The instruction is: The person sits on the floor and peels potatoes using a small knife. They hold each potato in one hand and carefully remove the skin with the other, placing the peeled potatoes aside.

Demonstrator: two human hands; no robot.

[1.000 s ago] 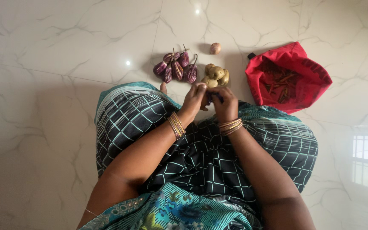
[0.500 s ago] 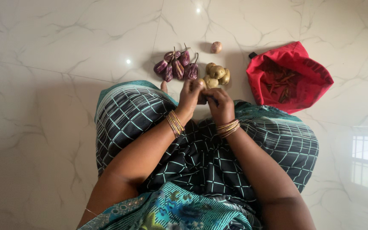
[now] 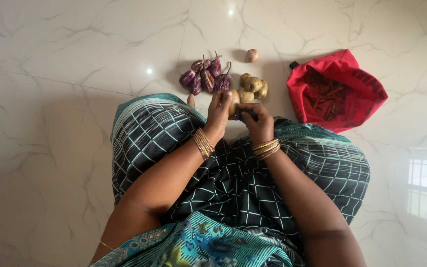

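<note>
- Left hand (image 3: 219,111): fingers closed around a potato (image 3: 234,103), raised above the lap and just short of the heaps on the floor (image 3: 75,59); held off the floor, apparently so that the other hand can work its surface.
- Right hand (image 3: 258,122): closed on a dark-handled tool (image 3: 247,114), probably a peeler or small knife, its kind too small to tell; the tool's tip meets the potato's right side.
- Pose: both forearms converge from the body, wrists bent inward, bangles at each wrist, hands almost touching over the checked cloth of the lap.
- Potato heap (image 3: 251,87): on the floor just beyond the hands, within easy reach.
- Aubergines (image 3: 206,77): small, purple, clustered left of the potato heap and touching it.
- Onion (image 3: 251,55): lies alone, farther out.
- Red bag (image 3: 339,89): open-mouthed, to the right, well apart from the hands; reddish-brown contents show inside.
</note>
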